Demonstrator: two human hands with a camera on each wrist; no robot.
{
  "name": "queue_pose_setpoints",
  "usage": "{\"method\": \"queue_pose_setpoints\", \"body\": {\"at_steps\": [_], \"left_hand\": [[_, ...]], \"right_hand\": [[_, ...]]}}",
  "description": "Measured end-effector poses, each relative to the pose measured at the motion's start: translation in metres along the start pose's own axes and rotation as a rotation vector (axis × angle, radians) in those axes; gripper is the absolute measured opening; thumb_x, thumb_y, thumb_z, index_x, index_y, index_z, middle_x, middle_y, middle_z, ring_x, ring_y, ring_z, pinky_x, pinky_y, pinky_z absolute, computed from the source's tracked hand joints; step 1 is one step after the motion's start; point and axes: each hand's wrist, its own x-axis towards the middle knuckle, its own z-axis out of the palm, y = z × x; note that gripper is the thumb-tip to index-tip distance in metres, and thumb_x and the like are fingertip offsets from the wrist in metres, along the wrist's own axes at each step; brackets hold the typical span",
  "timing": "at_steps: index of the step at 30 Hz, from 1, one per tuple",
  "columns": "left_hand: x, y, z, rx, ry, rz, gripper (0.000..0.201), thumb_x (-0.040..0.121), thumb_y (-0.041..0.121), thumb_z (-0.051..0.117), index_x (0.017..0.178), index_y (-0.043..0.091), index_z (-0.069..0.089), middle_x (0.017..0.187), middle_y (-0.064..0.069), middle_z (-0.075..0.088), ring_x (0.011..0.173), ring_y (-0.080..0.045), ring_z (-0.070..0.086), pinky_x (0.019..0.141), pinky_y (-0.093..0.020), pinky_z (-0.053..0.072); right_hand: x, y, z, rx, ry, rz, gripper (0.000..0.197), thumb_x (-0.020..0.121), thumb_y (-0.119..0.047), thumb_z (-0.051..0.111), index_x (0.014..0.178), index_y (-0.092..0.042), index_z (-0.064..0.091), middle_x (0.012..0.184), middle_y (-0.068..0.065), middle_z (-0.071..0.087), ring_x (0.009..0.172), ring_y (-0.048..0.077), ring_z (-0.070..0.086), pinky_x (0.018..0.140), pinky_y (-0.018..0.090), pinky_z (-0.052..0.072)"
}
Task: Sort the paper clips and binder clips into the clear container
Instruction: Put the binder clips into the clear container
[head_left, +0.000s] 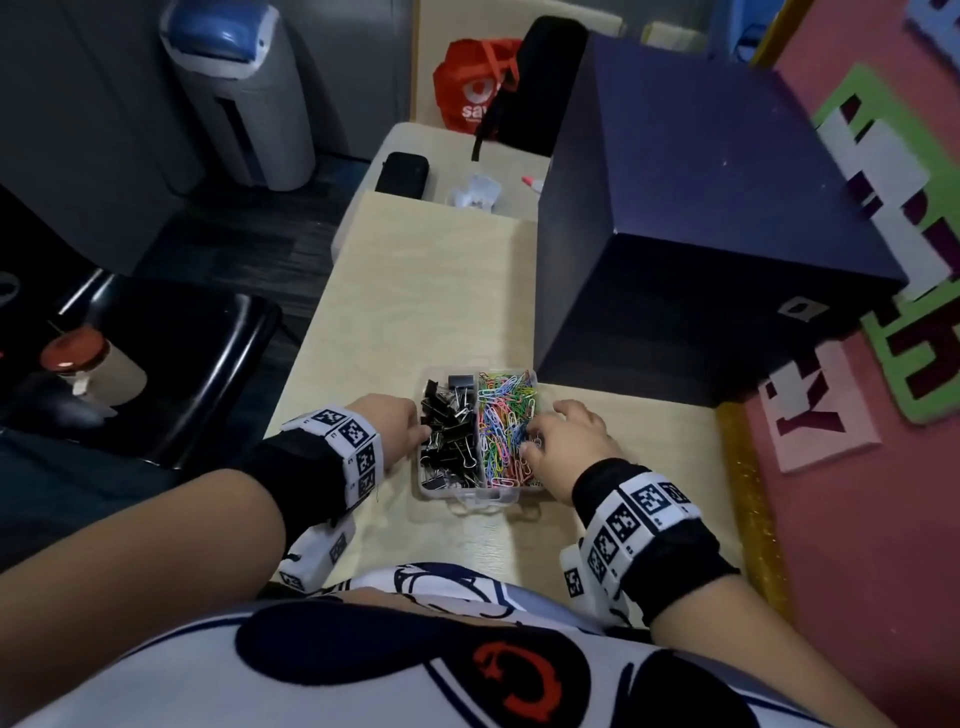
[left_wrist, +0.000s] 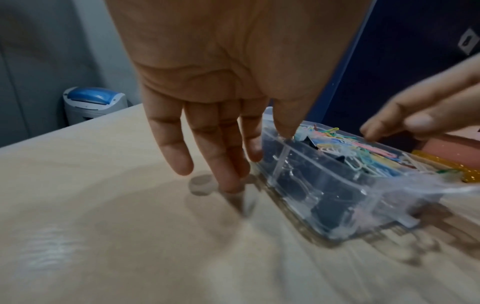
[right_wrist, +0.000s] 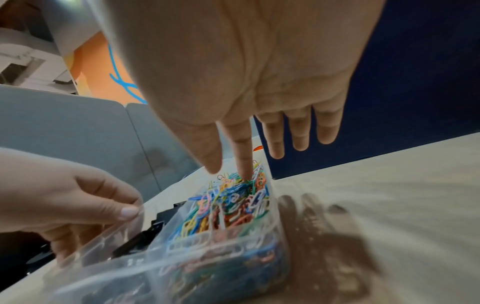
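Clear container sits at the near edge of your desk, just in front of the dark box. Binder clips fill its left compartment, coloured paper clips the right; no loose clips visible on the desk. Sorting looks essentially done. Your left hand steadies the left wall, fingers straight, thumb over the rim. Your right hand has index finger and thumb dipped into the paper clips; whether they pinch one, cannot tell.
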Motion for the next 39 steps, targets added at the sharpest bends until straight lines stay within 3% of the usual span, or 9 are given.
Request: {"method": "queue_pose_setpoints", "body": {"at_steps": [4,8,11,15,18,21,26,33,39], "left_hand": [[0.001,0.002,0.0,0.036,-0.01,0.007,0.036,0.1,0.04,0.041,0.114,0.012,0.06,0.108,-0.007,0.067,0.104,-0.024,0.061,0.081,-0.031,0.045],[0.001,0.002,0.001,0.037,-0.02,-0.001,0.037,0.101,0.039,0.039,0.117,0.012,0.058,0.107,-0.007,0.068,0.103,-0.025,0.062,0.084,-0.033,0.047],[0.001,0.003,0.0,0.047,-0.032,0.002,0.037,0.101,0.038,0.038,0.118,0.011,0.057,0.107,-0.008,0.068,0.103,-0.025,0.062,0.085,-0.034,0.048],[-0.001,0.003,-0.003,0.051,-0.04,0.02,0.036,0.102,0.037,0.037,0.117,0.01,0.056,0.107,-0.008,0.069,0.104,-0.025,0.062,0.09,-0.036,0.049],[0.0,0.004,-0.005,0.064,-0.057,0.029,0.036,0.102,0.036,0.037,0.117,0.009,0.056,0.108,-0.008,0.069,0.105,-0.025,0.062,0.093,-0.037,0.049],[0.003,0.004,-0.006,0.085,-0.069,0.037,0.036,0.102,0.036,0.038,0.116,0.008,0.056,0.108,-0.008,0.068,0.104,-0.025,0.062,0.093,-0.037,0.05],[0.008,0.002,-0.007,0.114,-0.075,0.059,0.037,0.102,0.036,0.039,0.118,0.008,0.056,0.114,-0.009,0.065,0.108,-0.025,0.06,0.089,-0.034,0.046],[0.006,0.011,-0.007,0.122,-0.096,0.054,0.038,0.103,0.035,0.038,0.122,0.008,0.055,0.118,-0.009,0.063,0.11,-0.025,0.058,0.09,-0.032,0.046],[0.002,0.024,0.007,0.077,-0.089,0.024,0.035,0.101,0.037,0.04,0.112,0.01,0.06,0.099,-0.004,0.063,0.087,-0.018,0.053,0.083,-0.03,0.046]], "right_hand": [[0.021,-0.002,-0.009,0.044,0.082,0.011,0.045,0.098,-0.037,0.039,0.141,-0.026,0.039,0.149,0.002,0.03,0.135,0.025,0.03,0.109,0.04,0.034],[0.038,-0.008,-0.007,0.023,-0.048,0.022,0.06,0.097,-0.051,0.032,0.152,-0.03,0.016,0.16,0.0,0.007,0.146,0.027,0.013,0.114,0.044,0.025],[0.042,-0.009,0.001,0.015,-0.113,0.054,0.069,0.094,-0.06,0.031,0.153,-0.031,0.009,0.161,0.0,0.002,0.147,0.029,0.011,0.114,0.046,0.024],[0.04,-0.009,0.006,0.031,-0.099,0.019,0.064,0.095,-0.059,0.032,0.151,-0.031,0.019,0.159,0.0,0.008,0.145,0.029,0.017,0.112,0.045,0.028],[0.039,-0.007,0.004,0.096,-0.011,0.023,0.052,0.097,-0.049,0.037,0.145,-0.029,0.032,0.153,0.003,0.022,0.138,0.028,0.03,0.109,0.041,0.033],[0.042,-0.004,0.004,0.223,0.138,0.142,0.039,0.097,-0.031,0.044,0.134,-0.018,0.043,0.138,0.009,0.041,0.123,0.029,0.049,0.1,0.036,0.042],[0.043,0.006,0.006,0.182,0.069,0.245,0.026,0.098,-0.028,0.041,0.11,-0.012,0.058,0.108,0.011,0.067,0.1,0.03,0.062,0.081,0.03,0.049],[0.043,0.018,0.01,0.131,0.024,0.271,0.029,0.097,-0.028,0.041,0.111,-0.01,0.059,0.106,0.012,0.067,0.09,0.029,0.06,0.074,0.03,0.047],[0.039,0.038,0.002,0.043,-0.07,0.214,0.03,0.096,-0.028,0.046,0.111,-0.012,0.066,0.109,0.01,0.069,0.102,0.028,0.064,0.085,0.03,0.05]]}}
